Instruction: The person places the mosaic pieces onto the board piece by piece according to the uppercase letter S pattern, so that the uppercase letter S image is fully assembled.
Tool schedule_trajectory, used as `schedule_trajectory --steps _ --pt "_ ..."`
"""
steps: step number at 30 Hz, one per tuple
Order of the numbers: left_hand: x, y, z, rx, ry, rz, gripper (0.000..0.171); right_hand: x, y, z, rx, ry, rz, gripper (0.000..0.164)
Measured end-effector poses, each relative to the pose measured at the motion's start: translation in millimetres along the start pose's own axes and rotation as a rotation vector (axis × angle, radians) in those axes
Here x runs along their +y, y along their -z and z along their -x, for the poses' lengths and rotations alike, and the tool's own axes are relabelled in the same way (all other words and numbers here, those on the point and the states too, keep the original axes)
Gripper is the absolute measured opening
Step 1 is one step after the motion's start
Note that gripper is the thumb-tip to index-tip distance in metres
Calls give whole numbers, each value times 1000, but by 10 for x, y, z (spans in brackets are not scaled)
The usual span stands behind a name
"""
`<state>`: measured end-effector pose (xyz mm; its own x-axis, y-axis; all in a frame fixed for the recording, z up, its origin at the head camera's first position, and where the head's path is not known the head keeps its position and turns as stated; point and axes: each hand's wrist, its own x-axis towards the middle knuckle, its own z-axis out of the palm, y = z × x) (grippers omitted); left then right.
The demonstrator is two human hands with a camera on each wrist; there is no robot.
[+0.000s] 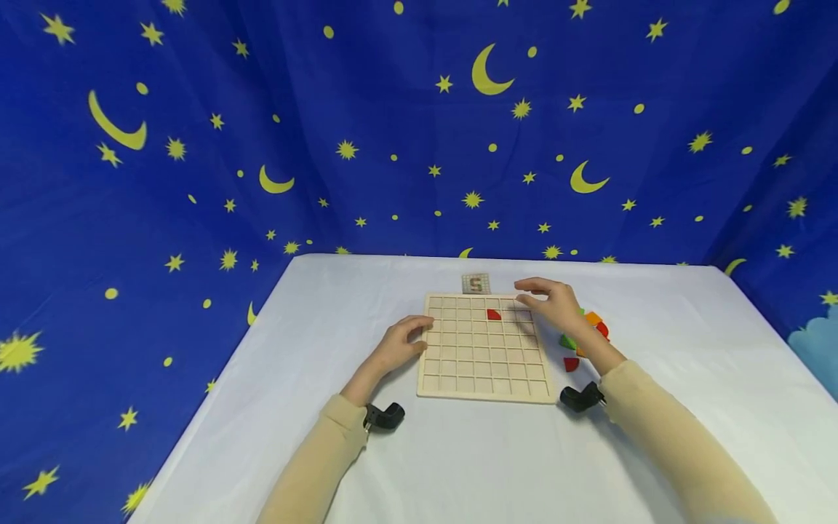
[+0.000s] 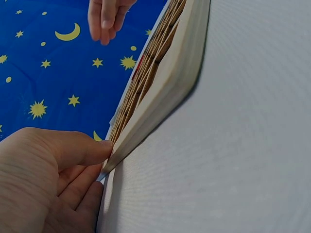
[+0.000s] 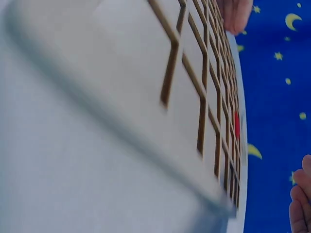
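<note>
A square wooden grid board (image 1: 484,364) lies on the white-covered table. One red quarter-round piece (image 1: 494,315) sits in a cell near its far side. At the board's left edge my left hand (image 1: 398,346) rests with thumb and fingers spread apart; its thumb (image 2: 95,151) touches the rim in the left wrist view. Above the far right corner hovers my right hand (image 1: 555,302), its fingers extended and parted from the thumb, with nothing between them. Only its fingertips (image 3: 302,196) show in the right wrist view.
Beside the board's right edge lie several loose pieces, among them a red one (image 1: 572,364), a green one (image 1: 568,342) and an orange one (image 1: 593,319), partly hidden by my right forearm. A small pattern card (image 1: 476,284) lies beyond the board's far edge. A blue starry curtain (image 1: 393,109) surrounds the table.
</note>
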<state>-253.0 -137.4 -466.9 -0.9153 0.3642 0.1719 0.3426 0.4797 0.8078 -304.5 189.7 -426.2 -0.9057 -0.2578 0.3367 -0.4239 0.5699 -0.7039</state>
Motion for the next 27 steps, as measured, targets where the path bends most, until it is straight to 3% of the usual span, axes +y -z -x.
schedule_trajectory --steps 10,16,19,22,27 --pt "-7 -19 9 17 4 4 46 308 378 157 77 -80 17 33" --pt "-8 -25 3 18 18 9 47 1058 446 179 175 -104 117 40" --pt "-7 -25 1 15 24 3 48 1291 507 237 192 -141 134 51" --pt "-8 -25 -1 16 27 -4 48 1269 592 338 204 -164 143 52" --pt "-5 -28 0 11 36 -2 48 889 732 512 202 -204 97 43"
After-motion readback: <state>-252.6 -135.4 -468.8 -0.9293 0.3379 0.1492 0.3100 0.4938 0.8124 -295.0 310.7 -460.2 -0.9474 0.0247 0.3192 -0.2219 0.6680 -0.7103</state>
